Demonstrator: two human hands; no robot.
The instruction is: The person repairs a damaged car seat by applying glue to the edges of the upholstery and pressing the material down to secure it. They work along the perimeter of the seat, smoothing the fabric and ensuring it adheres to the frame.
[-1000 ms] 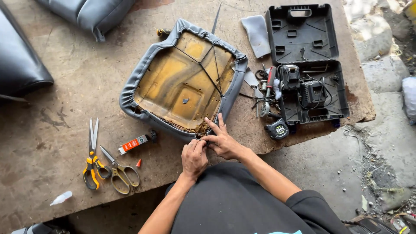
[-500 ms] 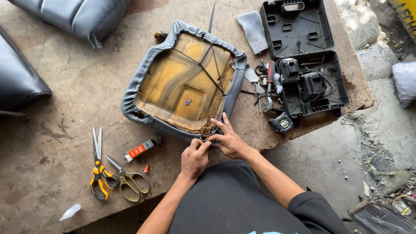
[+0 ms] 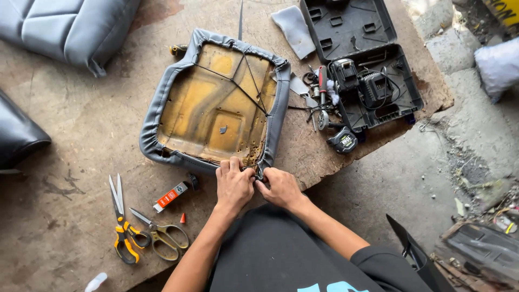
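Observation:
An upturned seat cushion (image 3: 216, 103) lies on the wooden board (image 3: 70, 124), its yellow foam underside showing, with a grey cover wrapped over the edges and black cords crossing it. My left hand (image 3: 234, 185) grips the grey cover at the cushion's near right corner. My right hand (image 3: 280, 186) pinches the same corner from the right, touching my left hand.
Two pairs of scissors (image 3: 121, 221) (image 3: 161, 235) and an orange glue tube (image 3: 172, 196) lie at the near left. An open black tool case (image 3: 362, 65), a tape measure (image 3: 344, 141) and hand tools sit right. Grey seat parts (image 3: 65, 30) lie far left.
My right hand has drawn back from the cushion's edge to the near right corner, beside my left hand. The view has shifted slightly.

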